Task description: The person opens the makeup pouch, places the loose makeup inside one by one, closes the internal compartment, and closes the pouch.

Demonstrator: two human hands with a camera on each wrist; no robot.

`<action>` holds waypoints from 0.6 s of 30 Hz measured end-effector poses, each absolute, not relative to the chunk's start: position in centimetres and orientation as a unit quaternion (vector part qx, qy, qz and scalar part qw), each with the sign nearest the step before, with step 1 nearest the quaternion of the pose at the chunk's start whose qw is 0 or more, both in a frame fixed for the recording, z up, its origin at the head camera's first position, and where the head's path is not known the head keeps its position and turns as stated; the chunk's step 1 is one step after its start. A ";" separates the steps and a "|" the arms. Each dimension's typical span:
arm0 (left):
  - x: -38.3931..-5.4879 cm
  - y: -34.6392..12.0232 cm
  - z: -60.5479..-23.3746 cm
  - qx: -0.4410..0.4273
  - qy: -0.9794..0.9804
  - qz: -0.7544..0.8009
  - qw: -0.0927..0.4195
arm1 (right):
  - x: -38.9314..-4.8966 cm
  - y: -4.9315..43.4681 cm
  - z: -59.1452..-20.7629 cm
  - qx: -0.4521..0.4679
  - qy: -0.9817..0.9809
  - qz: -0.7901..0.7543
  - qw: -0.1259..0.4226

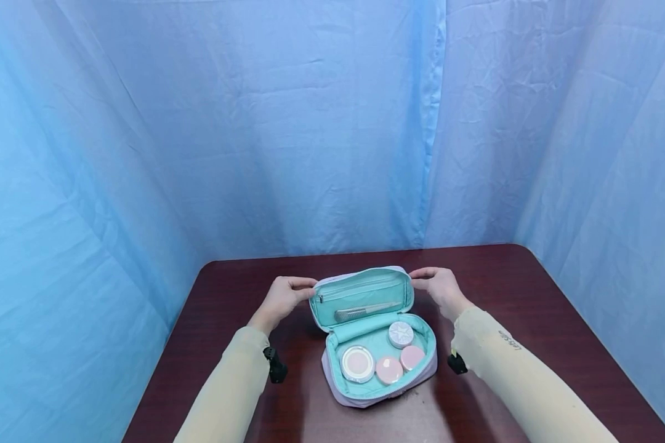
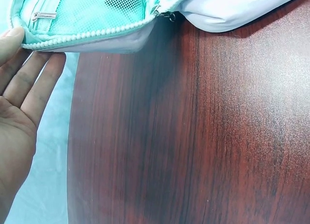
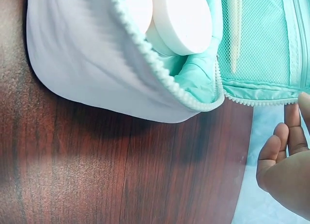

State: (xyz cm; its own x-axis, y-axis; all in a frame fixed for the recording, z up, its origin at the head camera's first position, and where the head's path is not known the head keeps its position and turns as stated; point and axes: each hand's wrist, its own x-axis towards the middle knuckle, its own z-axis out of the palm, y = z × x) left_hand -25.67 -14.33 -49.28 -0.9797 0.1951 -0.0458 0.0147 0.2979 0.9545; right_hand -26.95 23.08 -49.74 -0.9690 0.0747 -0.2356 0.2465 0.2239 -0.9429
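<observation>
A lavender zippered cosmetic bag (image 1: 332, 384) with a mint lining lies unzipped on the table, its lid (image 1: 366, 296) raised at the back. My left hand (image 1: 281, 300) pinches the lid's left corner, thumb inside and fingers beneath, as the left wrist view shows. At the opposite corner my right hand (image 1: 440, 289) pinches the lid's edge between thumb and fingers. A brush (image 1: 360, 312) lies behind the lid's mesh pocket. In the base sit a round compact (image 1: 358, 364), two pink round containers (image 1: 390, 370) and a white patterned round one (image 1: 401, 335).
The bag stands on a dark red wood-grain table (image 1: 210, 369) with rounded far corners. Blue curtains (image 1: 310, 123) hang behind it and along both sides. A dark device (image 1: 276, 365) is strapped at each wrist over cream sleeves.
</observation>
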 end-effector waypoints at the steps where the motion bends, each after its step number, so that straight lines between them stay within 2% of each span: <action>1: -25.7 -14.3 -49.3 0.064 0.803 0.588 0.076 | -27.0 23.1 -49.8 0.103 0.781 -0.612 0.069; 6: -25.8 -14.0 -49.0 0.053 0.812 0.578 0.065 | -27.1 23.1 -50.0 0.104 0.784 -0.609 0.063; 18: -26.5 -13.1 -48.1 0.012 0.823 0.567 -0.004 | -27.1 22.6 -50.0 0.083 0.762 -0.639 0.058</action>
State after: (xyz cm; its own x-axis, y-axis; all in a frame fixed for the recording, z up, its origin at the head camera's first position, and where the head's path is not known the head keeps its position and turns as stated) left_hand -26.49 -13.13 -48.10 -0.9997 0.0153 0.0198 0.0240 0.3556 0.9343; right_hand -27.09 22.62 -50.03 -0.9796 0.0519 -0.1943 0.2004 0.1685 -0.9651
